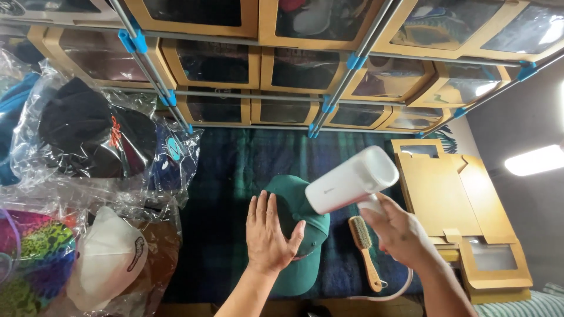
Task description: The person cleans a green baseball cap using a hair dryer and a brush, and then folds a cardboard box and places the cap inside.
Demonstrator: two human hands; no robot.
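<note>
A dark plaid blanket (235, 194) covers the table. The left hand (269, 232) lies flat with fingers spread on a green cap (308, 246) in the middle of it. The right hand (399, 232) is wrapped tight around a white steamer (349, 182), held over the cap. A wooden brush (365, 249) lies just beside. Farther back stand shelves of cardboard boxes (294, 70).

Metal-framed shelving (329, 103) of windowed cardboard boxes (211, 61), bright lamp (534, 159) beside.
</note>
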